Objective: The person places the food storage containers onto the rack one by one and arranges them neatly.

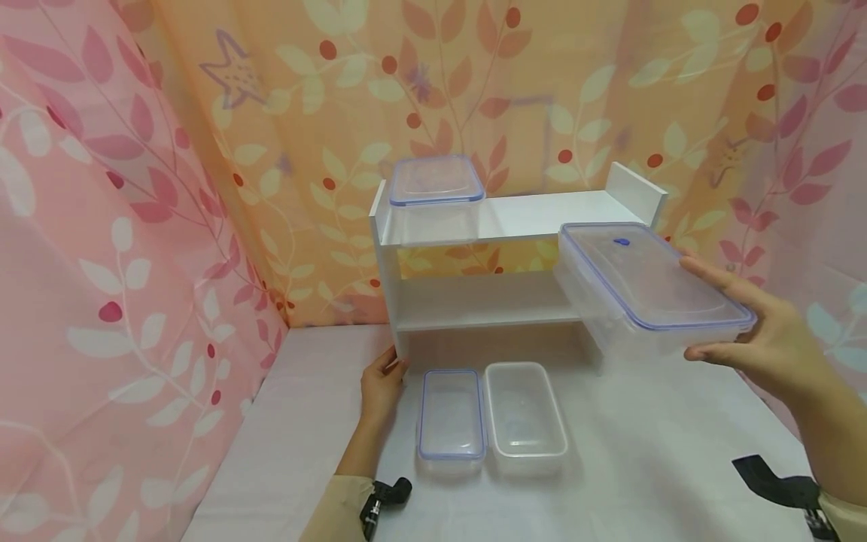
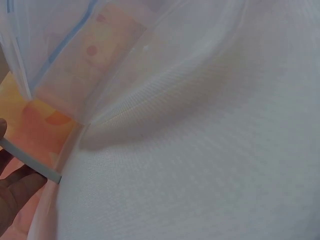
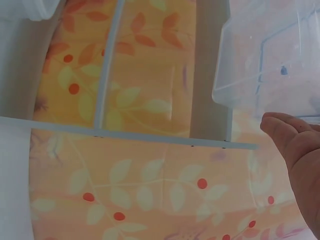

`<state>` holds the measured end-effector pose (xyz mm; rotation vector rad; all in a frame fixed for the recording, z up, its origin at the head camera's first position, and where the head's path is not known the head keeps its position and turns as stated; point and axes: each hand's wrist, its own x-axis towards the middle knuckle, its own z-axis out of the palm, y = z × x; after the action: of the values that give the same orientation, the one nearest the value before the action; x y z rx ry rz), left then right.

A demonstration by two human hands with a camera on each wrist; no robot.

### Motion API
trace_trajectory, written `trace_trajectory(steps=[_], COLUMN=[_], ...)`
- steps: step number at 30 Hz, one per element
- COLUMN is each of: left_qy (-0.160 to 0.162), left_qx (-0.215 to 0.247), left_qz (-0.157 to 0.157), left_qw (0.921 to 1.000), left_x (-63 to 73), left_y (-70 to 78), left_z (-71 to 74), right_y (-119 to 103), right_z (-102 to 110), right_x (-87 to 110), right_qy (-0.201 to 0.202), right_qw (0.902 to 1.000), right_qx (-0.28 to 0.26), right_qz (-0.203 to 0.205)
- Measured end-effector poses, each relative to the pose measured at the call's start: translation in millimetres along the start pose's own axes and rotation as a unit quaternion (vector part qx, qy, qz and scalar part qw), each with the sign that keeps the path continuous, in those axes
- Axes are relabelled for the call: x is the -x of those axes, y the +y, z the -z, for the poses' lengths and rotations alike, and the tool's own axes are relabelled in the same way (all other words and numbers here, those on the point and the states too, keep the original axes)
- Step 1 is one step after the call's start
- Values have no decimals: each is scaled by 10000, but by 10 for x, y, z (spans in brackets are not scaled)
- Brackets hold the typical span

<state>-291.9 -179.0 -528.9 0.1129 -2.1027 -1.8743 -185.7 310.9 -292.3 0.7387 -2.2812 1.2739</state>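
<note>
My right hand [image 1: 779,339] grips one end of a large clear food container [image 1: 660,278] with a blue-edged lid, in the air before the shelf's right side. In the right wrist view, part of this container [image 3: 245,70] shows above the fingers. My left hand [image 1: 381,388] pinches the lower left side panel of a white shelf rack [image 1: 484,297]; the left wrist view shows the panel edge [image 2: 32,161] between thumb and fingers. Another lidded container [image 1: 436,181] sits on the rack's top left.
Two smaller clear containers stand side by side on the white table [image 1: 650,459]: one with a blue-rimmed lid [image 1: 451,414], one with a whitish rim [image 1: 527,410]. Patterned curtains [image 1: 325,248] hang behind and at both sides.
</note>
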Motion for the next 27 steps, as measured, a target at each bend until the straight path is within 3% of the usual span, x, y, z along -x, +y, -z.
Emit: trace_trajectory(steps=[4, 11, 18, 23, 27], left_qy=[-28, -40, -16, -36, -114], left_qx=[67, 40, 7, 18, -13], left_qz=[1, -11, -14, -28, -82], left_qw=[10000, 10000, 10000, 10000, 9999], left_x=[5, 6, 11, 15, 51], left_y=[9, 15, 13, 43, 143], left_z=[-5, -23, -40, -40, -24], right_y=[-39, -81, -137, -157, -202], right_z=[50, 117, 163, 184, 202], right_x=[-89, -236, -340, -423, -493], right_qy=[-13, -86, -34, -82, 22], right_qw=[9998, 9965, 9980, 9908, 9976], right_qx=[69, -774, -507, -1294, -661], right_qz=[164, 315, 363, 397, 207])
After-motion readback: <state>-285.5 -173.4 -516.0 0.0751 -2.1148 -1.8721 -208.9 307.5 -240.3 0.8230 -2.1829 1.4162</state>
